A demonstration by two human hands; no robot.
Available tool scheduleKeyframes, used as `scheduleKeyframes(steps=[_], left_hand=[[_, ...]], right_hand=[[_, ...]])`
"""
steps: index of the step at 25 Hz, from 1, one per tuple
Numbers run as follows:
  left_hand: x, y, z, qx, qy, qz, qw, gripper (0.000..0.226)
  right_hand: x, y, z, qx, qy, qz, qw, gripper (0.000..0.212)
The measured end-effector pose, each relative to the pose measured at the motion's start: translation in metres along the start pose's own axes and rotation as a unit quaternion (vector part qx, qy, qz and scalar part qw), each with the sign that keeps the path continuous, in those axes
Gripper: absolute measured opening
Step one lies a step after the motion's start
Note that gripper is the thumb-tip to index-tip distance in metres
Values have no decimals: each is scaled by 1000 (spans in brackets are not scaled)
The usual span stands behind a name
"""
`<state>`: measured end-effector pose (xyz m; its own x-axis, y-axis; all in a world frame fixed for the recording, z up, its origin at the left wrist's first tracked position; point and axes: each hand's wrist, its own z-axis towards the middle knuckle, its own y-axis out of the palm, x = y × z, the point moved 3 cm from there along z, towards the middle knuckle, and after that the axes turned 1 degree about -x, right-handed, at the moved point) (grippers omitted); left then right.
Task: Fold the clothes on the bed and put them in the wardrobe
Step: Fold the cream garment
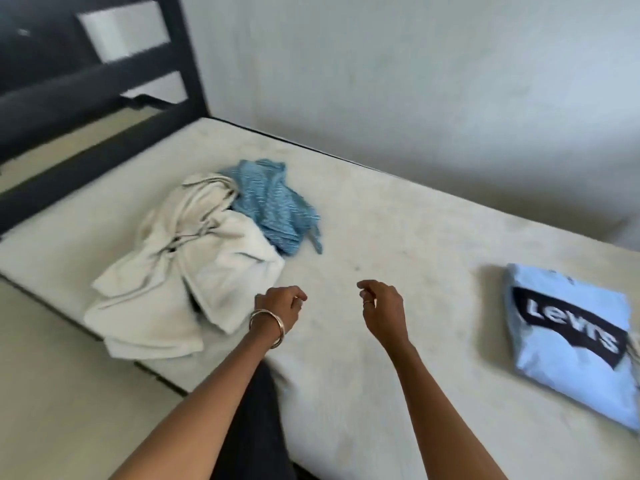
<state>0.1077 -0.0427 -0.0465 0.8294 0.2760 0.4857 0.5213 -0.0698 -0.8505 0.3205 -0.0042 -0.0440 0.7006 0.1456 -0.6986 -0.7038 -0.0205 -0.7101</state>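
A crumpled cream hoodie (180, 271) with drawstrings lies on the left of the bare mattress (398, 237). A rumpled blue striped garment (273, 206) lies against its far side. A folded light blue T-shirt (571, 334) with a dark printed logo rests near the right edge. My left hand (280, 306), with bangles on the wrist, hovers just right of the hoodie, fingers loosely curled and holding nothing. My right hand (384, 310) hangs over the middle of the mattress, fingers loosely curled, also holding nothing.
A dark bed frame (104, 98) rises at the far left. A pale wall (415, 81) runs along the mattress's far side. Light floor (52, 393) shows at the lower left, beside my dark-clad leg (252, 427).
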Motion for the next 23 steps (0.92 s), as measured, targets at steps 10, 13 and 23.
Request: scheduleKeyframes(steps=[10, 13, 23], left_hand=[[-234, -50, 60, 19, -408, -324, 853, 115], [-210, -24, 71, 97, -364, -427, 822, 96], [-20, -62, 3, 127, 89, -367, 917, 21]], right_hand=[[-111, 153, 16, -82, -66, 61, 993, 28], [-106, 149, 13, -111, -76, 63, 989, 25], [-153, 96, 70, -165, 122, 306, 930, 31]])
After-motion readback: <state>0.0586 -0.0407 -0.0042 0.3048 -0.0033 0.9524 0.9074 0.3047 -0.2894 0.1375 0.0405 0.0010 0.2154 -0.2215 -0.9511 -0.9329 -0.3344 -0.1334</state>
